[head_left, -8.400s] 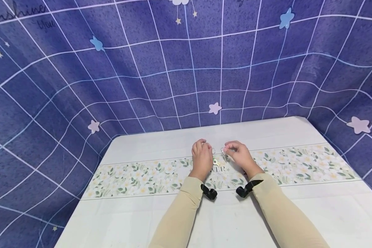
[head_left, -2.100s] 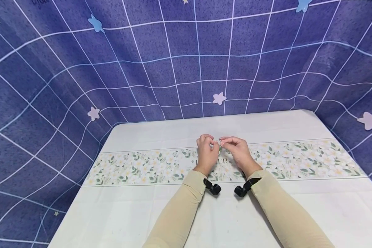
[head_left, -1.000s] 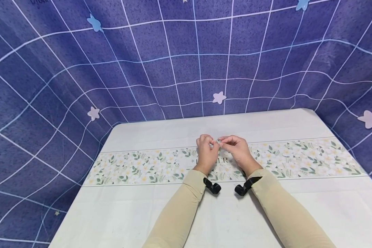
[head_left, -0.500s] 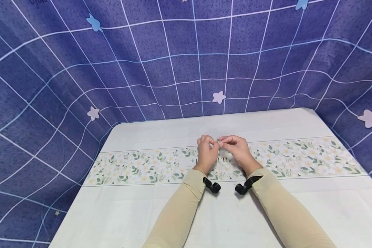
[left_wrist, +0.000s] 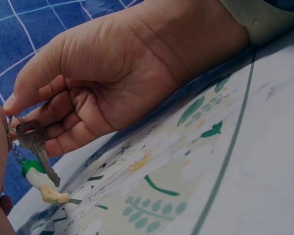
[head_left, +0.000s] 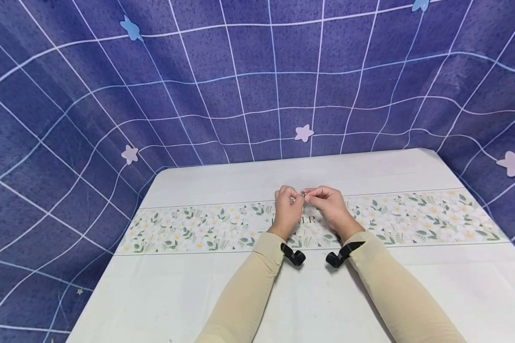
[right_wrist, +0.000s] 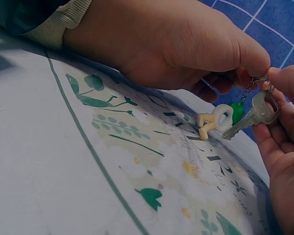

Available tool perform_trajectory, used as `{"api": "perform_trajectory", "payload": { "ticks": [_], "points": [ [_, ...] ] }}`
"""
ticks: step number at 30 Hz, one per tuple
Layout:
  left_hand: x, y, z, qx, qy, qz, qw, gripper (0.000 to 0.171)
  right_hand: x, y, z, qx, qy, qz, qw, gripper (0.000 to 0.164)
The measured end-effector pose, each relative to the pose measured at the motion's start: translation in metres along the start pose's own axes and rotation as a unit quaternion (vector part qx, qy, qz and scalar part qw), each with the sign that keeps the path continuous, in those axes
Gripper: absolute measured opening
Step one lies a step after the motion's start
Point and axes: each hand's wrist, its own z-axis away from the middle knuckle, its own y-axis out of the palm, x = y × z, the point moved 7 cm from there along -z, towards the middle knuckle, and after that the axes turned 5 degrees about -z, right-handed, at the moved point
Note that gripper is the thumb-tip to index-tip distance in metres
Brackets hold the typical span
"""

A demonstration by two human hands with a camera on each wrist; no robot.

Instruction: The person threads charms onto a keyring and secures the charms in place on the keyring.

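Observation:
Close together over the table, my left hand [head_left: 286,209] and right hand [head_left: 329,206] meet at a small metal key ring [right_wrist: 260,79]. Thumb and fingers of the left hand pinch one side of it; the right hand's thumb and fingertips pinch the other. A silver key [left_wrist: 36,142] hangs from the ring, its blade pointing down, in front of the left fingers in the right wrist view. A short chain carries a keychain charm [right_wrist: 216,120], green on top with a white ring-shaped body and cream-coloured legs, hanging beside the key. Fingertips hide part of the ring.
The white table [head_left: 189,295] bears a floral printed band [head_left: 197,228] with dark lettering under the hands. A blue grid-patterned curtain [head_left: 223,95] with stars surrounds its back and sides. Black wrist mounts [head_left: 293,255] sit at both cuffs.
Eight seconds ago the charm lay between the hands, with the key in the right hand; both hands have since come together at the ring. In the last second the fingers shift only slightly.

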Motion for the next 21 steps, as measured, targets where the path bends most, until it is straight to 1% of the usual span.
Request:
{"api": "perform_trajectory", "payload": {
  "ticks": [4,7,13,16,18,21],
  "points": [
    [0.0001,-0.0009,0.0003,-0.005,0.001,-0.009,0.9999,0.020,0.0008,-0.0014,-0.0001,-0.007,-0.006,0.036,0.999,0.011],
    [0.0006,-0.0010,-0.0001,-0.007,0.003,-0.014,0.9999,0.020,0.0013,-0.0016,0.0001,-0.006,-0.011,0.059,0.998,0.012],
    [0.0033,0.0009,-0.0012,0.008,-0.001,-0.013,0.9999,0.019,0.0035,-0.0003,0.0016,0.008,-0.022,0.064,0.998,0.005],
    [0.0041,0.0014,-0.0015,0.017,-0.008,-0.010,0.9998,0.018,0.0036,-0.0009,0.0012,0.015,-0.025,0.068,0.997,0.004],
    [0.0041,0.0014,-0.0018,0.021,-0.014,-0.005,0.9997,0.018,0.0037,-0.0018,0.0005,0.020,-0.026,0.071,0.997,0.004],
    [0.0040,0.0009,-0.0028,0.025,-0.020,0.015,0.9994,0.020,0.0063,-0.0020,0.0001,0.033,-0.038,0.079,0.996,0.006]
  ]
}}
